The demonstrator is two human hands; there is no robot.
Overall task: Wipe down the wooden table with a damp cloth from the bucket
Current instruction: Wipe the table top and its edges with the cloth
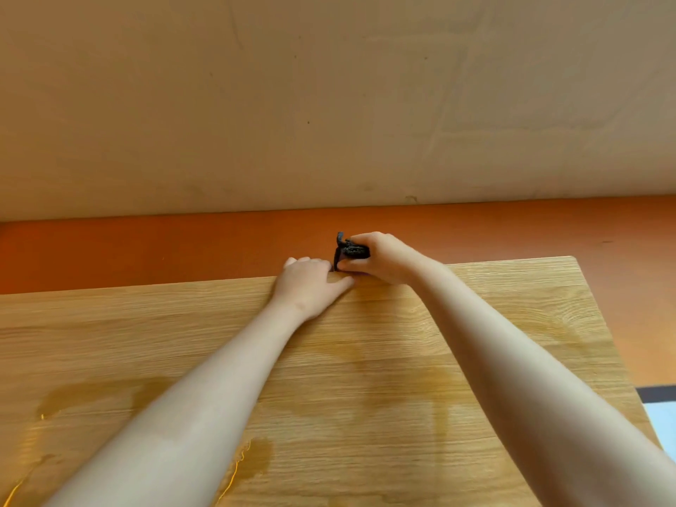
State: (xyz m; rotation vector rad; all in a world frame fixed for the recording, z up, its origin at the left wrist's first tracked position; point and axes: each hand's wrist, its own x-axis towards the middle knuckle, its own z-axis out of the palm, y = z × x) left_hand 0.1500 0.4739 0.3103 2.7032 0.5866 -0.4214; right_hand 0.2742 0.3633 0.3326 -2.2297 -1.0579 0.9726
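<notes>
Head view: wooden worktop, wet patches across near part. Right grip at far edge, fingers curled round bunched dark cloth. Left grip just beside it, holding nothing, palm flat on worktop, thumb pointing towards cloth.

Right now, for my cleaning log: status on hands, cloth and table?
Right hand grips dark cloth at far edge. Left hand rests on wooden table. Wet patches near side. Bucket out of view.
</notes>
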